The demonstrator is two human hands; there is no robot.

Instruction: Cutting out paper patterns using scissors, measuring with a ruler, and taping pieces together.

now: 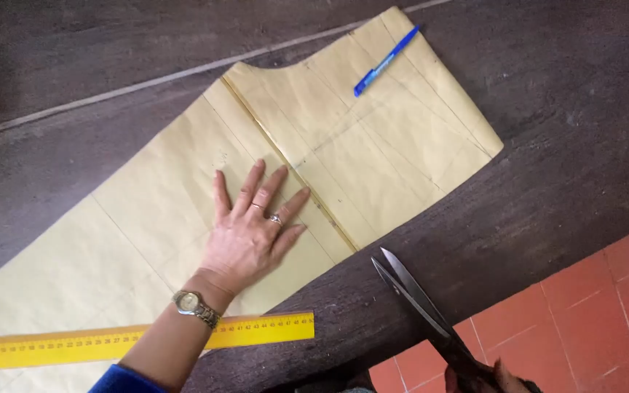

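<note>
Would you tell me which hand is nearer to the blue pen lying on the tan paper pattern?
The left hand, flat on the tan paper pattern, lies nearer the blue pen; the right hand holds scissors off the paper's edge.

No packages, labels, signs or screens are anywhere to be seen from here, the nearest thing to them being the strip of printed markings along the long yellow plastic ruler (140,340) lying across the dark wooden desk (547,167).
</note>
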